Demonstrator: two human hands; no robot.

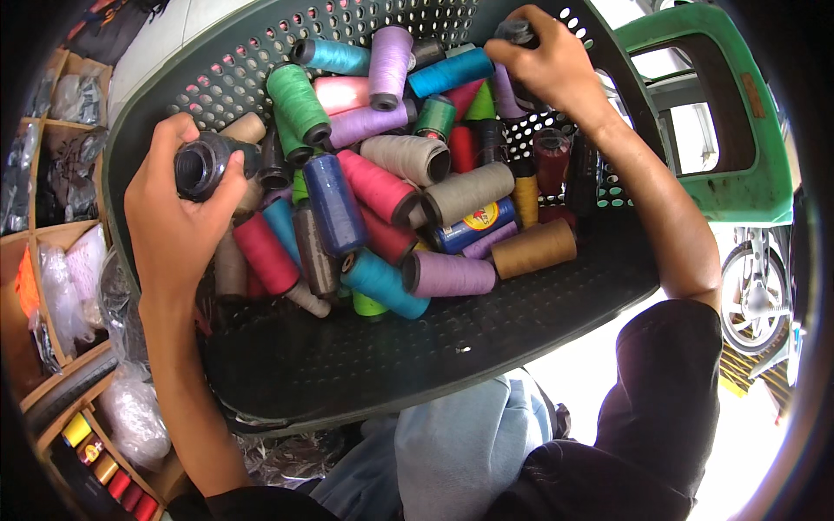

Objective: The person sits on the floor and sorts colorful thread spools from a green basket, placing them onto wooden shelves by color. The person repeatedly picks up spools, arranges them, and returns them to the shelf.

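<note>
My left hand (pixel 169 204) grips a dark thread spool (pixel 198 167) at the left side of a dark green perforated plastic basket (pixel 599 26), its end facing me. At the far right of the basket, my right hand (pixel 556 69) closes round a dark spool (pixel 516 33), mostly hidden by the fingers. Below that hand lie a blue spool (pixel 452 73) and a purple spool (pixel 506 94). Piled in the basket are several more cones of thread, among them a green one (pixel 297 102), a navy one (pixel 335 204), a grey one (pixel 469 193) and a brown one (pixel 534 248).
Wooden shelves (pixel 52 234) with bagged goods stand at the left, with more thread spools (pixel 106 469) in a lower compartment. A green plastic chair (pixel 764 165) is at the right, near a wheel (pixel 756 291). The basket sits just above my lap (pixel 460 443).
</note>
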